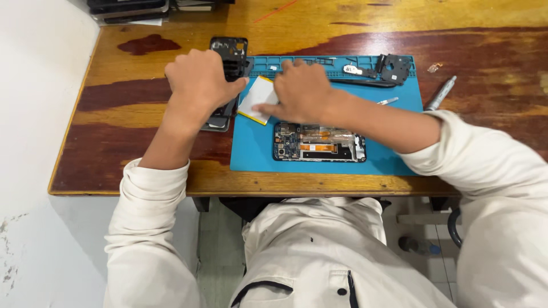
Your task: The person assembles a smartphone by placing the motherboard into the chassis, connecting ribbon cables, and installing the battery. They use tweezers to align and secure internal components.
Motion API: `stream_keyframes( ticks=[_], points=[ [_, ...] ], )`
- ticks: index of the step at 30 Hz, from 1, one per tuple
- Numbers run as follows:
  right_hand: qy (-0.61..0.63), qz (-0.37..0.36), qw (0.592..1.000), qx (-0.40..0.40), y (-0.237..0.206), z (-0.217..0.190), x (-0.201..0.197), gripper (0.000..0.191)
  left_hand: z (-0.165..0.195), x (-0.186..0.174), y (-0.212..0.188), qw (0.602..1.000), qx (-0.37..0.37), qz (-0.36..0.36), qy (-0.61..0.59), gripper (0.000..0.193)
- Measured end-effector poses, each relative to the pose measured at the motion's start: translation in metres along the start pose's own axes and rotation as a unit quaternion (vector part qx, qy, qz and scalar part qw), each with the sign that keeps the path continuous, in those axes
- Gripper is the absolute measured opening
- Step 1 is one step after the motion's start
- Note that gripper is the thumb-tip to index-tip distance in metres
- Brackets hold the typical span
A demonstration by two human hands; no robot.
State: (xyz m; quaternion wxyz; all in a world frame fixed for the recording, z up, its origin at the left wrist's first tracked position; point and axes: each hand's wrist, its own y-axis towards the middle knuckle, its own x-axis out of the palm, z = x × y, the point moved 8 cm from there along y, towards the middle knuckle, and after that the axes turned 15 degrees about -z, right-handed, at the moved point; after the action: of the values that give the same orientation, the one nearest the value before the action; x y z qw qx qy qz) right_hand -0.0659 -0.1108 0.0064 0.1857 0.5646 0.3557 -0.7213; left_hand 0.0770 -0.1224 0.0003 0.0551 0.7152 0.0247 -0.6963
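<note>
My left hand (200,82) is closed over a black phone frame (229,48) that lies at the left edge of the blue work mat (254,154). My right hand (299,91) rests on a flat white battery with a yellow edge (255,101), fingers pointing left onto it. In front of both hands an opened phone (318,142) lies on the mat with its circuit board and orange flex cable showing.
Small black phone parts (394,68), a thin black tool (359,82) and tweezers (387,101) lie at the mat's far right. A silver screwdriver (440,93) sits on the wooden table (114,142). Dark devices (128,10) are stacked at the far left corner.
</note>
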Motion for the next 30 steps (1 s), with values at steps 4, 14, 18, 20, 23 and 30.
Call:
stream_keyframes(
  ticks=[4,14,18,20,23,30],
  points=[
    [0.009,0.088,0.996,-0.007,0.000,-0.012,-0.023,0.093,0.003,0.006,-0.002,1.000,0.019,-0.021,0.003,0.060],
    [0.371,0.200,0.898,-0.125,-0.039,0.071,-0.035,0.034,0.042,-0.038,-0.042,0.937,0.230,0.249,-0.079,0.059],
    [0.528,0.187,0.812,-0.166,-0.082,0.118,-0.012,0.029,0.082,-0.041,-0.077,0.892,0.347,0.289,0.018,0.059],
    [0.518,0.126,0.844,-0.059,-0.087,0.144,0.019,0.033,0.101,-0.036,-0.090,0.862,0.445,0.244,-0.013,0.055],
    [0.531,0.066,0.840,-0.093,-0.086,0.148,0.063,0.037,0.119,-0.025,-0.098,0.838,0.524,0.144,-0.052,0.055],
    [0.459,0.061,0.885,-0.050,-0.078,0.147,0.098,0.032,0.127,-0.014,-0.100,0.785,0.601,0.028,-0.147,0.059]
  ],
)
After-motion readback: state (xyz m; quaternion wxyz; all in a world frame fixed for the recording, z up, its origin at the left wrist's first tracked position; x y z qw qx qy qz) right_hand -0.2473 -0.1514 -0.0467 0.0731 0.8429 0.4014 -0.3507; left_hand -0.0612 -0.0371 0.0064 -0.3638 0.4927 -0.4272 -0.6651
